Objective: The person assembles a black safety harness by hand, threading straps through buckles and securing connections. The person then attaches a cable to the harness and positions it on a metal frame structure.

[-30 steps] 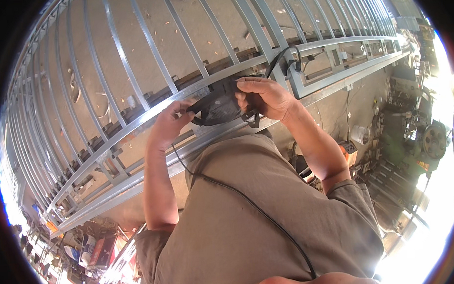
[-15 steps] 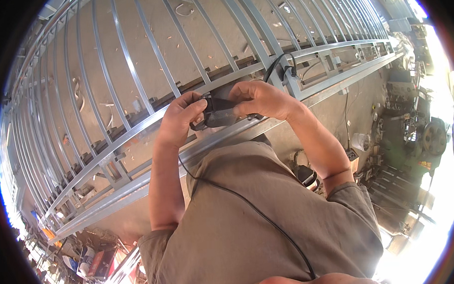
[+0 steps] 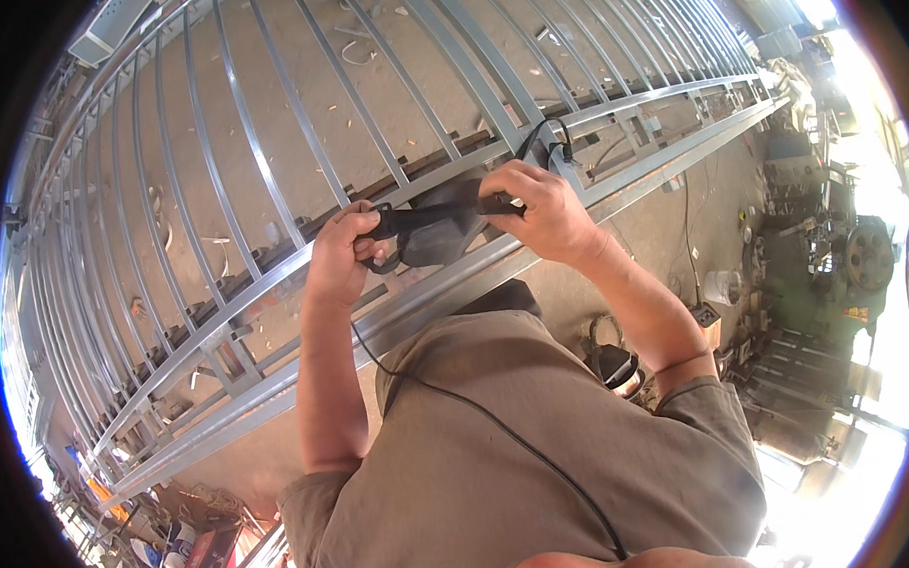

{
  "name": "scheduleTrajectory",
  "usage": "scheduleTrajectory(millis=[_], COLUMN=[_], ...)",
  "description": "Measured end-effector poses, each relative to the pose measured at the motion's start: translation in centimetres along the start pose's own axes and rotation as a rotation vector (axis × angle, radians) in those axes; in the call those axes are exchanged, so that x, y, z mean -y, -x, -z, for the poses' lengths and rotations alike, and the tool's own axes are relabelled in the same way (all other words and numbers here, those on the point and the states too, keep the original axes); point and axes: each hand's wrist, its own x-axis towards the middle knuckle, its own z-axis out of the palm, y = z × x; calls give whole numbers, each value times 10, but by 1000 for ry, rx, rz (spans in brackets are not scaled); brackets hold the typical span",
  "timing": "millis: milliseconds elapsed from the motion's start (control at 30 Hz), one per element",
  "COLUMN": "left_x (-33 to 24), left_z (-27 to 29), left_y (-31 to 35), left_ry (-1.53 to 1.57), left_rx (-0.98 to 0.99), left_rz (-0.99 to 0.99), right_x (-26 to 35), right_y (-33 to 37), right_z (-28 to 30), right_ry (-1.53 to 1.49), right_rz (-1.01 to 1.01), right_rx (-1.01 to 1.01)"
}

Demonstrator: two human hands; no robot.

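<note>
A black band [image 3: 427, 219] is stretched between my two hands, above the metal frame's near rail. Below it hangs a dark grey, smooth panel [image 3: 441, 244] that seems to be part of the same thing; its exact kind cannot be made out. My left hand [image 3: 343, 250] is closed around the band's left end, thumb on top, next to a black loop-like part. At the other end, the fingers of my right hand [image 3: 537, 209] are closed on a black piece of it. A thin black cord [image 3: 458, 389] runs from near my left wrist down over my shirt.
A long silvery metal railing [image 3: 299, 119] with many bars lies across the space before me. Over its near rail loops a black cable [image 3: 549, 135]. To the right stand a small box [image 3: 706, 323], a white bucket [image 3: 722, 285] and a green machine with a wheel [image 3: 867, 260].
My hands have moved apart, the left one leftward and the right one rightward. The black band now shows drawn out straight between them, above the dark panel.
</note>
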Motion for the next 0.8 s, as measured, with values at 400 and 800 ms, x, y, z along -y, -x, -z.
scheduleTrajectory(millis=[400,800], left_x=[2,-15], left_z=[-41,-91], left_y=[12,16], left_ry=[-407,-809], left_rx=[102,-31], left_rz=[-154,-169], right_x=[-50,-51], right_y=[-23,-37], right_z=[-2,32], right_ry=[-220,-495], right_rz=[400,129], right_rx=[-300,119])
